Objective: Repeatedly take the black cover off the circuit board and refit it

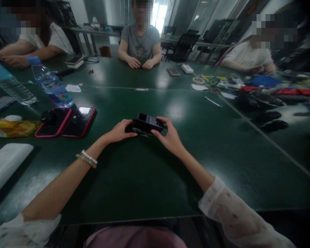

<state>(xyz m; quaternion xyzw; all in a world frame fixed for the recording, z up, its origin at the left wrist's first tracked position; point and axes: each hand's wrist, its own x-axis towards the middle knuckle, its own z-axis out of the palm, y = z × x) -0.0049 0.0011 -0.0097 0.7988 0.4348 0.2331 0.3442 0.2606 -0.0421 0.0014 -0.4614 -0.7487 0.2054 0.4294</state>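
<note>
In the head view, the left hand (pixel 120 132) and the right hand (pixel 169 137) both hold a small black device (pixel 147 123), a box-like housing with a green circuit board (pixel 142 132) showing at its lower edge, just above the dark green tabletop (pixel 144 179) in front of the person. The left hand grips the left end with fingers curled under it, and the right hand is closed around the right end with the thumb on top. To handle this well, I judge that the grip should stay on the housing sides and not on the board, with both ends kept level, so the board does not slip out or bend. Low over the tabletop is a good place, because a dropped part would fall only a little. The open room is wide in front of and below the hands. To the left, two phones in red cases (pixel 67 121) lie near, and behind them stands a water bottle (pixel 53 86), so the left elbow should not swing out. A white box (pixel 5 165) lies at the left edge. A metal tool (pixel 213 101) lies well apart to the right, near a heap of coloured cables (pixel 260 86). Another person's hands (pixel 141 63) rest on the far side, well apart.
</note>
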